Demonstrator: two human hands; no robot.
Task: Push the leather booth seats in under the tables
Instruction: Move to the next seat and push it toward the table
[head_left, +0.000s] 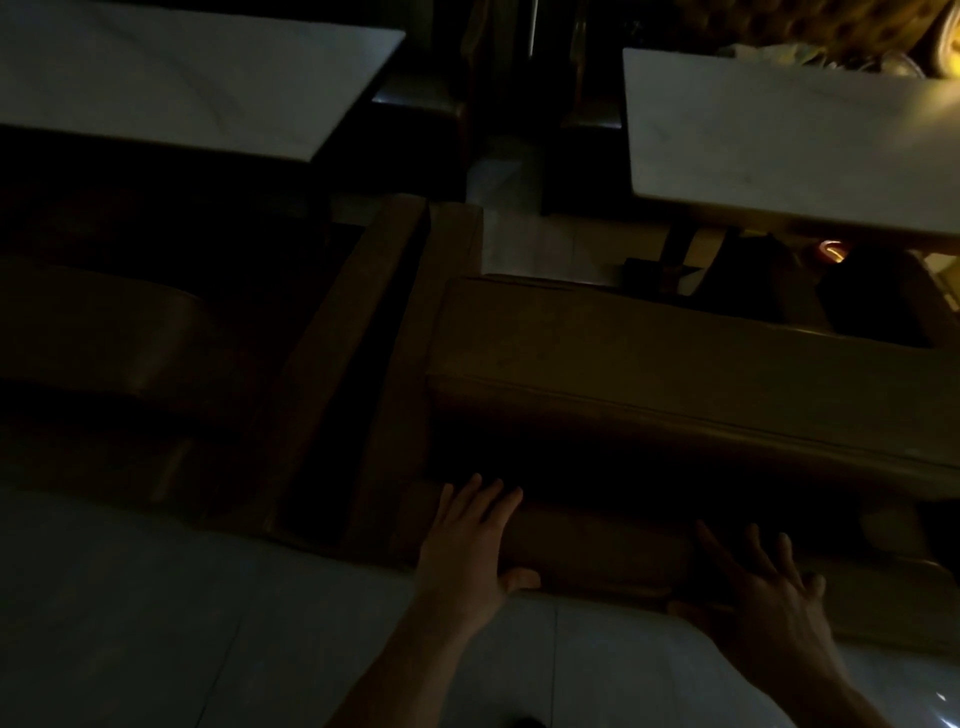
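A brown leather booth seat (675, 364) stands in front of me in dim light, its cushion facing a white marble table (779, 140) at the upper right. My left hand (467, 540) lies flat with fingers spread on the top of the seat's backrest (597, 545). My right hand (769, 587) rests on the same backrest edge further right, fingers also spread. A second brown booth seat (130, 332) sits to the left, in front of another white table (182, 73). The seat cushion's front edge is close to the right table's near edge.
A dark narrow gap (363, 374) runs between the armrests of the two seats. Pale tiled floor (208, 623) lies under my arms. More dark seats (415, 104) stand beyond the tables. A small orange light (831, 250) glows under the right table.
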